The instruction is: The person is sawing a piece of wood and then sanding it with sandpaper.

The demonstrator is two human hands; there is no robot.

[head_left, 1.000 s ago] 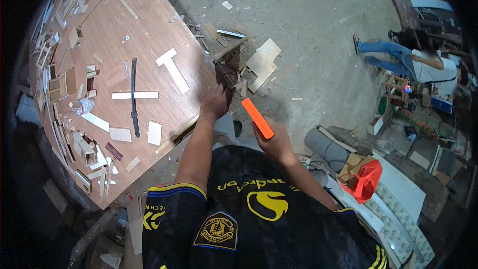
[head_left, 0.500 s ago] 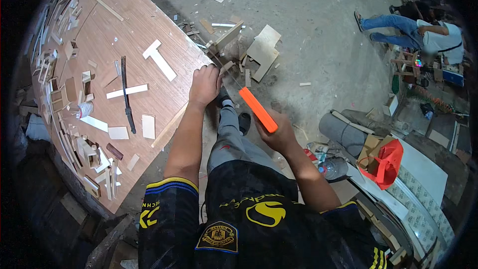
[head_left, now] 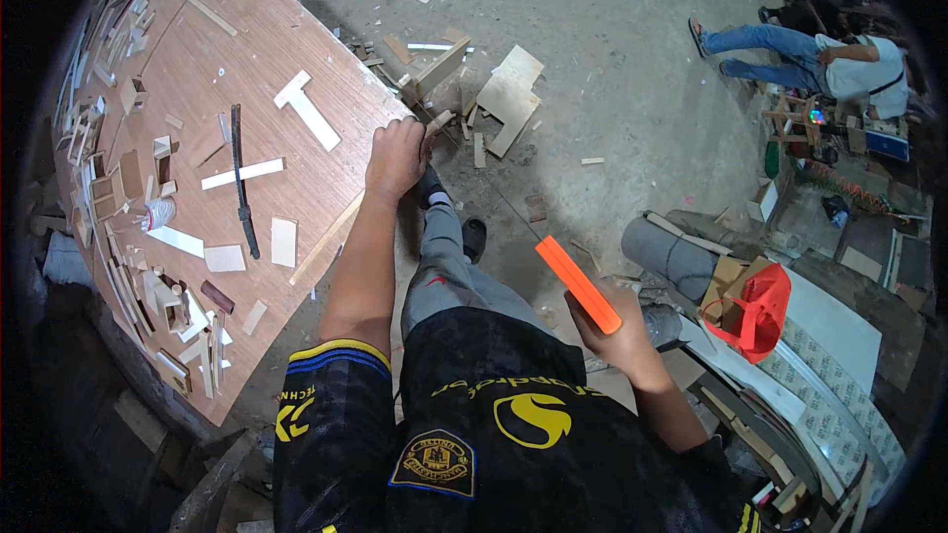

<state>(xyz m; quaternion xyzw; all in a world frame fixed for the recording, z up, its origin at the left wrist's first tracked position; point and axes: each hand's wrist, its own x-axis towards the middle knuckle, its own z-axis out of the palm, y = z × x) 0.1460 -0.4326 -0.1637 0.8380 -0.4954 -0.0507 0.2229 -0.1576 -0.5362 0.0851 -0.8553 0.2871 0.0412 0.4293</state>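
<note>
My left hand (head_left: 394,156) is closed on a small piece of wood (head_left: 441,121) at the right corner of the wooden table (head_left: 326,59), its fingers curled over the edge. My right hand (head_left: 632,345) grips the orange handle (head_left: 578,283) of a saw, whose thin blade (head_left: 518,212) points up and left over the floor, apart from the wood. On the tabletop lie a white T-shaped piece (head_left: 308,111), a long dark bar (head_left: 241,183) across a white strip, and several offcuts.
Wooden boards and scraps (head_left: 506,89) lie on the floor beyond the table corner. A person in jeans (head_left: 760,39) is at the upper right. A grey roll (head_left: 664,252), red bag (head_left: 755,311) and white panels (head_left: 829,331) lie to my right.
My right hand has moved right and down with the saw, away from the wood at the corner. My left hand has shifted up and left in view, as has the table.
</note>
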